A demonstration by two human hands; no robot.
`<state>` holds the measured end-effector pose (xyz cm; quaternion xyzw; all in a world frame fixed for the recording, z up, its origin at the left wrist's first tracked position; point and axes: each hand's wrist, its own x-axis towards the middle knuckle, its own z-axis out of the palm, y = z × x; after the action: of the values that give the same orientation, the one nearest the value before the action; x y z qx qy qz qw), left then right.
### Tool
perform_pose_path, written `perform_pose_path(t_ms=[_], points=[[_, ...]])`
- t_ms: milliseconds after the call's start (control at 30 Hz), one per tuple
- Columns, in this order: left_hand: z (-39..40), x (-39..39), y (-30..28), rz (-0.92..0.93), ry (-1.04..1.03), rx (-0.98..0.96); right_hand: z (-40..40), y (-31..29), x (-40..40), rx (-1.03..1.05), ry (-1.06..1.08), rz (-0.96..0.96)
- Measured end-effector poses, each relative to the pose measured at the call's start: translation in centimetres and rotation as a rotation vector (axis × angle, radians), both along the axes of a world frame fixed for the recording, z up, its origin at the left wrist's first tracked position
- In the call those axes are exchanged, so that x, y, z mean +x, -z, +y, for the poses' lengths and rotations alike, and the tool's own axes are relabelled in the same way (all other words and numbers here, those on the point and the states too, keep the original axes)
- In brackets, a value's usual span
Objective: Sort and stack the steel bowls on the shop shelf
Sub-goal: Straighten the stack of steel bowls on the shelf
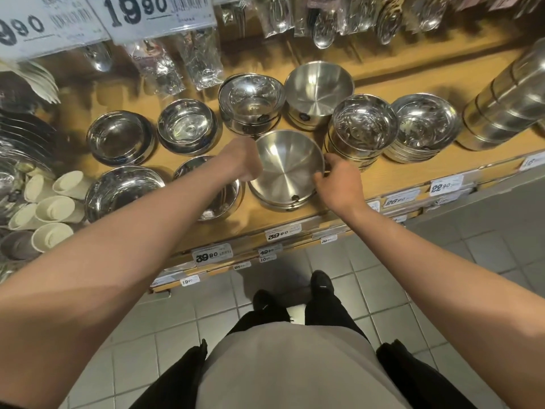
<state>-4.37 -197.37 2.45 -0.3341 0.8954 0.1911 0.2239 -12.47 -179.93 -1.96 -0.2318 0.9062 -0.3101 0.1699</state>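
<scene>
A brushed steel bowl (287,163) sits tilted on top of a short stack of like bowls at the front of the wooden shelf (392,169). My left hand (241,160) grips its left rim and my right hand (339,181) grips its right rim. Behind it stand a stack of shiny bowls (250,101) and a second brushed bowl stack (318,90). Two taller stacks of polished bowls (364,125) (424,125) stand to the right. Single shiny bowls (119,137) (187,125) (124,190) lie to the left; another (218,202) is partly hidden under my left forearm.
White cups (53,208) lie on their sides at the left, beside racked plates (23,137). A steel canister stack (507,98) leans at the right. Bagged utensils (200,57) hang above the shelf. Price tags (212,255) line the shelf edge; tiled floor (472,252) below.
</scene>
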Motion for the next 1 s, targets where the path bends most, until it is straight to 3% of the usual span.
perform_pose_path(t_ms=[267, 1000], points=[[0.4, -0.3, -0.5, -0.117, 0.097, -0.136, 0.1, -0.5, -0.3, 0.009, 0.005, 0.015], [1.1, 0.9, 0.1, 0.089, -0.116, -0.088, 0.5, -0.1, -1.0, -0.019, -0.076, 0.004]])
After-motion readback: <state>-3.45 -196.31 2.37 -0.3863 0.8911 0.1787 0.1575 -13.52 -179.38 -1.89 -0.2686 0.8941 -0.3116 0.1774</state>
